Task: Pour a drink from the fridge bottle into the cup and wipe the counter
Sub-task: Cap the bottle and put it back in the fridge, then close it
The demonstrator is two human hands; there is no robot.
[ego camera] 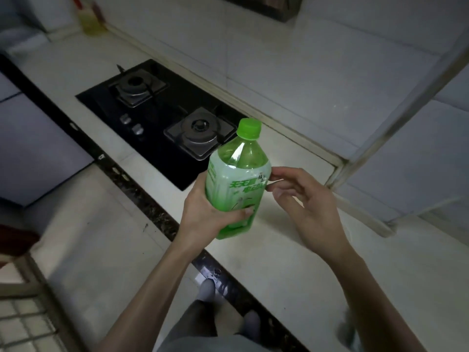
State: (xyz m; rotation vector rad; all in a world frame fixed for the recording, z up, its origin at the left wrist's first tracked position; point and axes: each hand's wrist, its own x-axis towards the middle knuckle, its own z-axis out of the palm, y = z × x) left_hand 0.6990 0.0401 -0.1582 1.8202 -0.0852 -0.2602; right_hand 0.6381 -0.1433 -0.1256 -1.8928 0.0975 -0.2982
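Left hand (206, 212) wraps the bottle (237, 179) over the table (291, 262); right hand (307, 201) loose, fingertips (275, 174) just touching it. Cap's (250, 127) on, so a hard twist could squeeze drink out.

— What is standing in the way on the counter (291, 262)?
— The hob (152, 148) is filling its left part, and the wall (317, 59) is closing the back.
— Where is room lying open?
— Right of the hob, under the bottle (236, 179).

Only one cam here, wide-angle, up on my head. It points forward and down over the counter (291, 262) and stove (152, 118), pretty close, with my feet (206, 288) at the bottom.
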